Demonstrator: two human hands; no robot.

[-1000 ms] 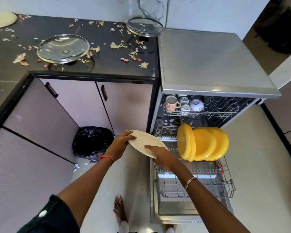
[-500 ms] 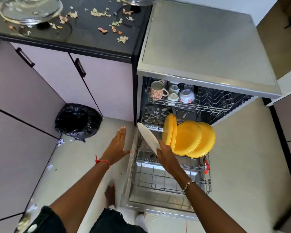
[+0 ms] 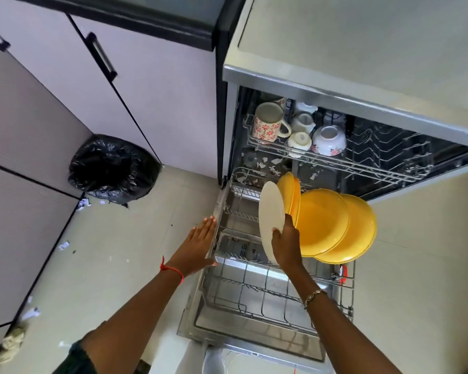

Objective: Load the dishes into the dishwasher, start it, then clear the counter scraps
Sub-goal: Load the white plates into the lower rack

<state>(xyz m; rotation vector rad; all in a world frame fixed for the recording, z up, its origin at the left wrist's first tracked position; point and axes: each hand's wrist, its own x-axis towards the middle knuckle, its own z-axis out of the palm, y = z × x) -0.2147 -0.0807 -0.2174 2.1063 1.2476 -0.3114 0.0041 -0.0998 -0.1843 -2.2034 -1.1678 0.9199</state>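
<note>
Fingers (image 3: pixel 289 224) of our right hand (image 3: pixel 286 248) curl round the lower edge of the white plate (image 3: pixel 270 211), thumb on its near face, and hold it on edge over the left half of the lower rack (image 3: pixel 254 291), just beside the yellow plates (image 3: pixel 323 222). Our left hand (image 3: pixel 197 247) lies flat with straight fingers along the rack's left edge; we cannot tell whether it touches the wire. The rack is pulled out over the open door of the dishwasher (image 3: pixel 362 55) and carries the yellow plates standing at its rear right, two nearly edge-on and two facing us. The upper rack (image 3: pixel 349 163) holds a flowered mug (image 3: pixel 268 126), two small pale cups (image 3: pixel 300 140) and an upturned white bowl (image 3: pixel 328 140) at its left end. Our hand hides the white plate's bottom rim, so we cannot see whether it sits between the tines. Pale bits below the upper rack are hard to make out. The plate looks plain, cream-white and round.
</note>
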